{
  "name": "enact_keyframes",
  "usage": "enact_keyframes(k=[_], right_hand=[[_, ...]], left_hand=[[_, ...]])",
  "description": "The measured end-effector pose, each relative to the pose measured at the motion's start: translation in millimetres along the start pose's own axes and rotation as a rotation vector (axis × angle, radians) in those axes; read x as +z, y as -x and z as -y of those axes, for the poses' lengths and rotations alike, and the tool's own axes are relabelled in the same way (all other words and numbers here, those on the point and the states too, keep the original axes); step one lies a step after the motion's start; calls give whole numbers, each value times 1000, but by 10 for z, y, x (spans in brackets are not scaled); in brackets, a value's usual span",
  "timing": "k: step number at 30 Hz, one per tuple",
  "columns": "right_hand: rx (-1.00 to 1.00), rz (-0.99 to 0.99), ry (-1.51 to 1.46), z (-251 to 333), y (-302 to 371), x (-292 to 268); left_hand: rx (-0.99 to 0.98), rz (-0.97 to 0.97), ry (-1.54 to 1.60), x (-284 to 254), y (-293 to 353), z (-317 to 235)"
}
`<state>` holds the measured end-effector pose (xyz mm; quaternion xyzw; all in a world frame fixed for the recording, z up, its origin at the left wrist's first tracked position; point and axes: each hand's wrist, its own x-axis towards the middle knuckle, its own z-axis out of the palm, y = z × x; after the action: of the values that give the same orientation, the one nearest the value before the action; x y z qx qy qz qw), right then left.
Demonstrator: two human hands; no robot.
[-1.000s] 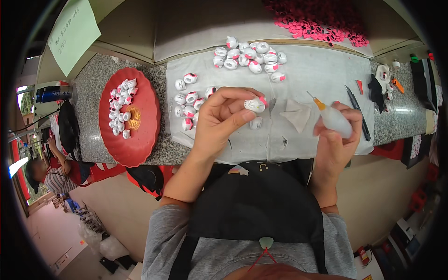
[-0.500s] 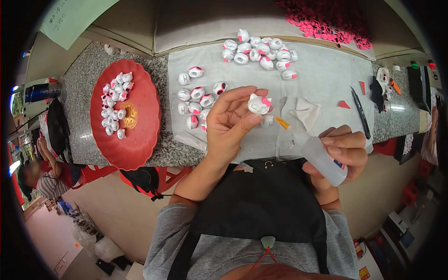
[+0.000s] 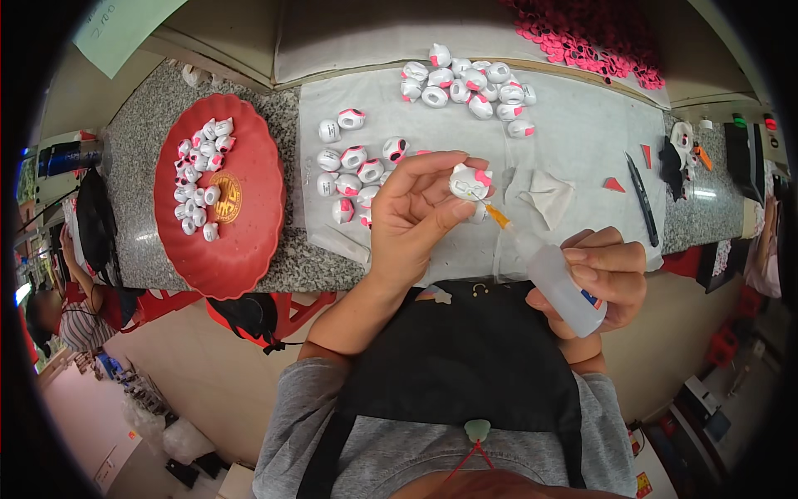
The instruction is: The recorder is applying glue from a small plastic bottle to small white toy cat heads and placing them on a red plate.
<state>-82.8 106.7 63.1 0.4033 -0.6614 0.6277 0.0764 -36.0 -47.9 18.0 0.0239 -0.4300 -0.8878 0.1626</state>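
Observation:
Between the thumb and fingers of my left hand (image 3: 420,216) is a small white cat-head figurine (image 3: 470,183) with a pink bow, its face turned up. My right hand (image 3: 611,274) grips a translucent squeeze bottle (image 3: 565,287), tilted with its orange needle tip (image 3: 497,216) pointing at the figurine. The thin needle reaches the figurine's lower face; whether it touches is too fine to tell. Behind my left hand, several more white cat heads (image 3: 353,158) stand on the white sheet (image 3: 598,150), some partly hidden by my fingers.
A red scalloped tray (image 3: 258,249) holding cat heads sits at the left. More heads (image 3: 474,79) cluster at the back, below a heap of pink pieces (image 3: 573,41). A crumpled white cloth (image 3: 550,200), red scraps (image 3: 613,185) and a black pen-like tool (image 3: 642,200) lie right.
My right hand has brought the bottle slightly left, and its needle tip has come up to the figurine. The figurine has shifted a little right and down in my left hand.

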Motion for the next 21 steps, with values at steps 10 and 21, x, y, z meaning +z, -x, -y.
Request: enact_keyframes(k=[10,21], right_hand=[[1,-10,-27,5,6,-10],[-92,42,40,-34,-37,-22]], left_hand=[[-20,6,3,5,-2,8],[-49,-60,-43,35,-5,-1]])
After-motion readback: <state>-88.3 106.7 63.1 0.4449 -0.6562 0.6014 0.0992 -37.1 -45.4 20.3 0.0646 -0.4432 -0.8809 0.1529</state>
